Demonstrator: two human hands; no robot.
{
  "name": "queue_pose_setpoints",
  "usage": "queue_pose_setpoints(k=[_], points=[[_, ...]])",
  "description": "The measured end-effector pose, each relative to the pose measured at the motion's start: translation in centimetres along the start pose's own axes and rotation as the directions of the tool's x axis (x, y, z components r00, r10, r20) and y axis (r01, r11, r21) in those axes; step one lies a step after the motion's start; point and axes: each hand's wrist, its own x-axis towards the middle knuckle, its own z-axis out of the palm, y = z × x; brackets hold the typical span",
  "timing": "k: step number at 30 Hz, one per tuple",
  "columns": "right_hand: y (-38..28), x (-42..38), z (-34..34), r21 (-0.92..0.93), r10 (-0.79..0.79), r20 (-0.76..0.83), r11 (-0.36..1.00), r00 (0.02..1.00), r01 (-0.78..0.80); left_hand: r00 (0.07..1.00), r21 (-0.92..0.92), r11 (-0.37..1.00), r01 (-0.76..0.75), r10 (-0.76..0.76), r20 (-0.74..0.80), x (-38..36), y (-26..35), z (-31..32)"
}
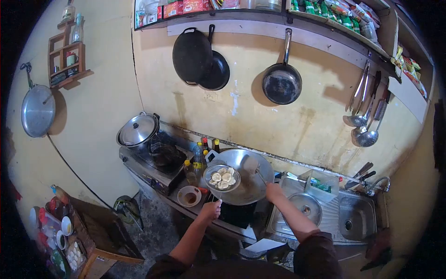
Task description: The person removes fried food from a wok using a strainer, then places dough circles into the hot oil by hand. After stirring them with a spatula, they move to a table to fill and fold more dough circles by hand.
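My left hand (211,210) is closed around the handle of a round strainer (231,188). Several pale round slices (223,178) lie in its bowl, which overlaps the left side of a large wok (251,194). Closed on the handle of a spatula (251,163), my right hand (274,191) is at the wok's right rim. The spatula's blade is inside the wok. Left of the strainer stands a small white bowl (189,196) with brownish contents.
Bottles (198,158) crowd the wok's left side. A lidded pot (138,128) stands on the stove at left. To the right are a metal plate (310,201), a sink (355,218) and a faucet (381,184). Pans (282,83) and ladles (367,138) hang on the wall.
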Motion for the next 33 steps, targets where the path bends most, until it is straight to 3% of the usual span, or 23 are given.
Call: queue_pose_setpoints(k=[2,4,8,10,14,16,17,19,20,22,23,25,29,31,33], points=[[0.6,2.3,3.8,-0.008,0.014,0.004,1.0,1.0,-0.013,0.998,0.005,0.998,-0.056,0.056,-0.016,0.4,0.7,-0.3],[-0.3,3.4,5.2,-0.085,-0.018,0.12,0.996,0.993,0.028,0.997,0.018,0.998,-0.065,0.065,-0.028,0.1,1.5,-0.2],[-2.8,3.1,6.9,-0.013,-0.053,0.132,0.998,0.99,0.055,0.983,0.076,0.985,-0.156,0.162,-0.082,-1.4,2.5,0.4],[-4.5,1.3,5.3,-0.06,-0.198,0.174,0.976,0.965,0.211,0.978,0.093,0.982,-0.165,0.175,-0.112,-1.9,2.6,0.5],[-4.8,-0.9,6.2,0.01,-0.258,0.168,0.966,0.951,0.26,0.978,0.092,0.985,-0.147,0.159,-0.138,-2.9,2.5,0.3],[-5.0,-2.2,4.5,-0.143,-0.3,0.416,0.911,0.859,0.387,0.98,0.095,0.986,-0.134,0.146,-0.137,-3.1,2.3,0.1],[-4.5,-2.6,4.5,-0.143,-0.297,0.417,0.912,0.859,0.384,0.978,0.105,0.984,-0.144,0.158,-0.139,-3.2,2.1,0.0],[-3.1,-3.2,4.3,0.119,-0.346,0.313,0.938,0.885,0.325,0.976,0.115,0.982,-0.151,0.166,-0.137,-3.2,1.8,-0.2],[-3.1,-3.5,3.6,0.118,-0.341,0.314,0.94,0.886,0.32,0.974,0.128,0.98,-0.154,0.173,-0.148,-3.0,1.6,-0.4],[-3.3,-4.0,1.6,0.307,-0.132,0.371,0.952,0.919,0.013,0.972,0.143,0.978,-0.155,0.177,-0.156,-2.7,1.1,-0.8],[-3.0,-4.0,2.4,0.306,-0.13,0.37,0.952,0.92,0.011,0.973,0.142,0.977,-0.162,0.182,-0.14,-2.6,0.9,-1.1],[-2.5,-3.9,4.2,-0.073,-0.217,0.14,0.971,0.966,0.229,0.974,0.141,0.975,-0.172,0.19,-0.124,-2.7,0.9,-1.1],[-2.9,-4.3,3.4,-0.038,-0.143,0.192,0.988,0.971,0.153,0.972,0.148,0.977,-0.153,0.176,-0.154,-3.6,1.0,-0.3],[-2.7,-4.0,3.2,-0.17,-0.301,0.369,0.908,0.879,0.382,0.966,0.169,0.974,-0.148,0.179,-0.186,-3.8,0.9,-0.3],[-3.1,-4.7,3.0,-0.075,-0.308,0.335,0.933,0.891,0.351,0.974,0.161,0.973,-0.163,0.185,-0.129,-4.0,0.8,-0.4]])
